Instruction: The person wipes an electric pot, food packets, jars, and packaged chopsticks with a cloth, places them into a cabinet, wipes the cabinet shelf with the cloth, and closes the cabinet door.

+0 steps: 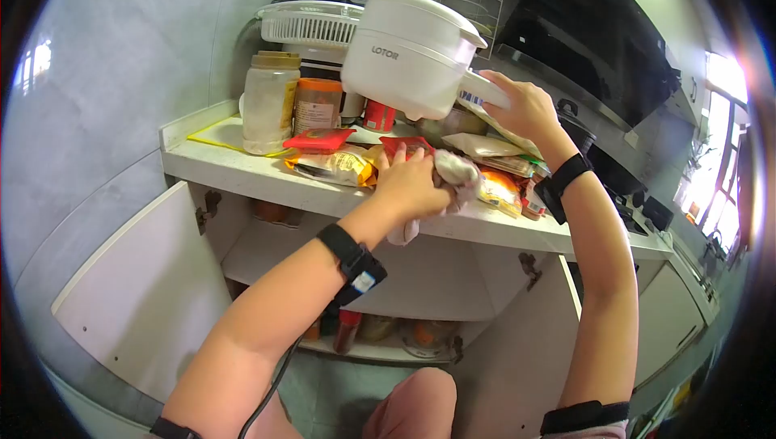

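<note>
My right hand point(524, 107) is closed round the handle of a white electric pot point(408, 59) marked LOTOR, holding it up and tilted over the counter. Below it, my left hand point(411, 184) has a light, crumpled cloth point(457, 174) in its grip, part of which hangs past the counter edge. The fingers of that hand reach over a red packet point(406, 145); whether they press on it I cannot tell. Beside them lie a yellow-and-white packet point(335, 166) and another red packet point(318, 141).
A clear jar point(269, 107), an orange-lidded jar point(318, 103) and a red can point(378, 116) stand at the counter's back left. More food packets point(501, 188) lie at the right. Underneath, the left door point(145, 285) and right door point(525, 342) of the cabinet stand open towards me.
</note>
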Motion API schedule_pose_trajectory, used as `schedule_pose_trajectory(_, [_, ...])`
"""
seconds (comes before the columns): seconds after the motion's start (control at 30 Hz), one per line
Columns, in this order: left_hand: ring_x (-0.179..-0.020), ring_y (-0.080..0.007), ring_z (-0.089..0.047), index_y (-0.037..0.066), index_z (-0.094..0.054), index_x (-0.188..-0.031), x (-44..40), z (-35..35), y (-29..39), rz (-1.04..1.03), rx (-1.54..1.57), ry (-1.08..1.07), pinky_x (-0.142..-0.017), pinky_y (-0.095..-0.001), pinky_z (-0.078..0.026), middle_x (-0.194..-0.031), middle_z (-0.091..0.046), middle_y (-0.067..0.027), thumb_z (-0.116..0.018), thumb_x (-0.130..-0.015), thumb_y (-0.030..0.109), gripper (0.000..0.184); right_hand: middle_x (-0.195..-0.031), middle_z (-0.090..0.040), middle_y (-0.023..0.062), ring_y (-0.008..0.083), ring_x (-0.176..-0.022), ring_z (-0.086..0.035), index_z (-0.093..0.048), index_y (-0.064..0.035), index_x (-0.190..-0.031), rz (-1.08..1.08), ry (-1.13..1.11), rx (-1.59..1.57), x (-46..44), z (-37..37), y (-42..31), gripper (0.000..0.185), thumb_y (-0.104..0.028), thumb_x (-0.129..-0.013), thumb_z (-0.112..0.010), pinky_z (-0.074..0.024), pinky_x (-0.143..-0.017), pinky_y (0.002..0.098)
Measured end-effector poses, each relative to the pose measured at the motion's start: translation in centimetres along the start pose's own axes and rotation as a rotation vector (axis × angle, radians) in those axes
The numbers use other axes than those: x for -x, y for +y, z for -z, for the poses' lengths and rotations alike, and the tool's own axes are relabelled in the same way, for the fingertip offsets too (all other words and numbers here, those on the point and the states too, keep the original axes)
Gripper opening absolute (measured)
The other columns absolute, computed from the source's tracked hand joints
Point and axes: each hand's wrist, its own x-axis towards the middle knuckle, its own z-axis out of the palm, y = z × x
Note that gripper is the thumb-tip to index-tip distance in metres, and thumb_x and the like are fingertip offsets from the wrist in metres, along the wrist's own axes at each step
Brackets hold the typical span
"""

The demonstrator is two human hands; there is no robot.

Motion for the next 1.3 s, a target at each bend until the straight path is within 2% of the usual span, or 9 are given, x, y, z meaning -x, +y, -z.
schedule_pose_trajectory(0.1, [-0.133,-0.0396,-0.026,0.0,-0.044,-0.13,-1.0,-0.9,-0.9,0.088,0.069,-0.081,-0.109,-0.0556,-0.012,-0.138,-0.039,-0.0199,-0.063,-0.065,0.045,0.081,-0.084,-0.066,0.0146,0.035,-0.077,-0.063,-0.053,-0.0258,-0.122,0.047,0.042,-0.043,0.0,0.4,-0.9,0.049,-0.036,-0.076,-0.063,-0.0504,-0.068,0.0448])
schedule_pose_trajectory(0.3, [-0.117,-0.0374,-0.041,0.003,-0.054,-0.113,7.2,0.2,0.8,-0.474,0.259,0.459,-0.1,-0.0473,-0.029,-0.116,-0.05,-0.0202,-0.075,-0.056,0.032,0.067,-0.083,-0.066,0.0152,0.0354,-0.077,-0.063,-0.051,-0.0259,-0.123,0.1,0.122,-0.175,0.8,1.8,-3.2,0.05,-0.036,-0.076,-0.063,-0.0505,-0.067,0.0446])
schedule_pose_trajectory(0.5, [-0.107,-0.0342,-0.046,0.003,-0.053,-0.109,19.4,4.0,0.1,-0.322,0.363,0.46,-0.093,-0.0438,-0.036,-0.114,-0.053,-0.0116,-0.075,-0.056,0.026,0.061,-0.094,-0.065,0.0152,0.0344,-0.086,-0.063,-0.048,-0.0259,-0.128,-0.034,0.034,-0.269,5.0,5.2,-7.3,0.055,-0.027,-0.076,-0.066,-0.0493,-0.072,0.0399])
schedule_pose_trajectory(0.57, [-0.101,-0.0268,-0.05,0.005,-0.052,-0.107,23.3,6.0,-1.0,-0.22,0.142,0.6,-0.089,-0.0389,-0.039,-0.107,-0.055,-0.0102,-0.072,-0.063,0.019,0.05,-0.101,-0.065,0.0142,0.0331,-0.09,-0.062,-0.05,-0.0206,-0.127,0.017,0.098,-0.288,7.1,6.0,-8.2,0.057,-0.022,-0.074,-0.068,-0.0494,-0.075,0.0383])
schedule_pose_trajectory(0.7, [-0.094,-0.0143,-0.05,0.001,-0.047,-0.117,30.1,15.3,2.0,0.767,1.015,0.666,-0.083,-0.032,-0.042,-0.097,-0.053,-0.0094,-0.06,-0.078,0.015,0.043,-0.092,-0.064,0.0128,0.0305,-0.079,-0.063,-0.052,-0.0236,-0.126,0.131,0.155,-0.328,10.1,8.4,-11.9,0.058,-0.023,-0.071,-0.07,-0.0494,-0.067,0.0392])
schedule_pose_trajectory(0.77, [-0.107,-0.0207,-0.05,-0.003,-0.042,-0.125,33.4,13.7,-5.3,-0.152,1.259,0.872,-0.092,-0.035,-0.039,-0.115,-0.05,-0.0176,-0.047,-0.083,0.019,0.047,-0.084,-0.063,0.0111,0.0287,-0.072,-0.062,-0.052,-0.0242,-0.127,0.159,0.128,-0.415,11.0,8.8,-15.0,0.062,-0.021,-0.068,-0.072,-0.0482,-0.063,0.0374])
schedule_pose_trajectory(0.87, [-0.133,-0.0421,-0.025,-0.012,-0.03,-0.132,31.9,19.8,-3.3,-0.096,0.816,1.215,-0.112,-0.0454,-0.014,-0.141,-0.028,-0.0285,-0.034,-0.081,0.024,0.062,-0.084,-0.062,0.0116,0.0297,-0.074,-0.06,-0.054,-0.0168,-0.125,0.125,-0.007,-0.504,13.1,8.3,-19.5,0.069,-0.01,-0.059,-0.073,-0.0473,-0.067,0.0345])
schedule_pose_trajectory(1.03, [-0.133,-0.0391,-0.028,-0.011,-0.037,-0.128,35.7,23.6,-1.5,-0.105,0.594,1.185,-0.112,-0.0449,-0.017,-0.137,-0.033,-0.0306,-0.038,-0.081,0.025,0.059,-0.069,-0.045,0.0031,0.0216,-0.059,-0.052,-0.055,-0.0284,-0.124,0.195,-0.006,-0.45,19.3,5.2,-24.8,0.068,-0.017,-0.059,-0.071,-0.0431,-0.052,0.0342])
schedule_pose_trajectory(1.3, [-0.092,-0.0241,-0.059,0.002,-0.045,-0.124,32.8,17.1,-2.5,0.365,0.479,1.042,-0.075,-0.0336,-0.053,-0.112,-0.055,-0.0176,-0.059,-0.08,0.017,0.049,-0.073,-0.047,0.0026,0.0204,-0.062,-0.05,-0.062,-0.0276,-0.116,0.101,-0.231,-0.433,31.5,0.7,-26.4,0.066,-0.013,-0.052,-0.066,-0.0418,-0.052,0.0321])
